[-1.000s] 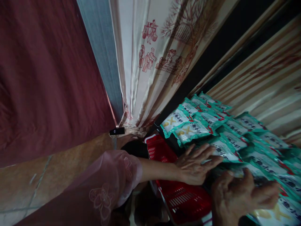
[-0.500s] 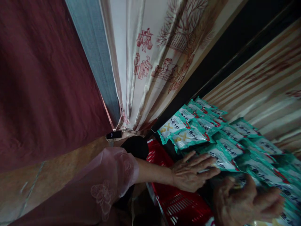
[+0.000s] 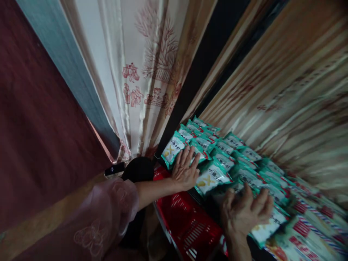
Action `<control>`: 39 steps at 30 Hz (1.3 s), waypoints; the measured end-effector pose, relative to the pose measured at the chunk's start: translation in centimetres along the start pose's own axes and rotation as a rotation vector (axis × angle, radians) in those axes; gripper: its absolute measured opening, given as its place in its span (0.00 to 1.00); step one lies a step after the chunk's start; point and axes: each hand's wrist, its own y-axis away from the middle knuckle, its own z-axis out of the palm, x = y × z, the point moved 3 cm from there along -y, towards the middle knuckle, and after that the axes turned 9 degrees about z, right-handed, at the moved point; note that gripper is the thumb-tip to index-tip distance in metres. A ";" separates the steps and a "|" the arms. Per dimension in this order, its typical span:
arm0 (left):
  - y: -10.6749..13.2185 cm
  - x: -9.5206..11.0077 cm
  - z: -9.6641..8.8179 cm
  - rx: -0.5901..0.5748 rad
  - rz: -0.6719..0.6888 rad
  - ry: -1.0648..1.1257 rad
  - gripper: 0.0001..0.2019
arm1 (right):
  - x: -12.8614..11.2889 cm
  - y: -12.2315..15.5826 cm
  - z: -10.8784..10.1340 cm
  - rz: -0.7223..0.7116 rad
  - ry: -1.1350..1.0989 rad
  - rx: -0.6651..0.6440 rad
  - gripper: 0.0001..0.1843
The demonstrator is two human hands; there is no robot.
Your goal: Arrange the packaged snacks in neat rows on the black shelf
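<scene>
Rows of green-and-white snack bags [image 3: 213, 177] with dark Chinese lettering lean in lines on a dark surface. My left hand [image 3: 185, 170] lies over a front bag near the left end, fingers stretched out and flat against it. Further right, my right hand [image 3: 243, 212] is open, its fingers spread and slightly bent above the front bags. Whether its fingertips touch a bag, I cannot tell. Both hands cover parts of the bags beneath them.
A red slotted plastic basket [image 3: 187, 221] stands before the bags, under my forearms. White packs with red labels [image 3: 301, 232] lie at the right. Printed curtains [image 3: 141, 72] hang behind, beside a dark post [image 3: 195, 72]. A small black object [image 3: 114, 169] is at the left.
The view has swung right, bringing the red-labelled packs into sight. My left hand has moved left along the front bags and now rests on one; my right hand is still spread over the bags.
</scene>
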 end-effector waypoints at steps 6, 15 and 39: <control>1.1 0.1 -1.2 0.025 0.120 -0.057 0.29 | -0.8 -0.8 -1.6 0.028 -0.007 -0.013 0.24; 4.9 -1.8 -1.7 0.067 -0.071 -0.115 0.27 | -3.1 1.7 -3.3 -0.080 -0.224 -0.191 0.22; 6.3 -2.4 -2.4 0.056 0.034 -0.134 0.26 | -8.1 -5.6 2.5 0.059 -0.152 -0.565 0.20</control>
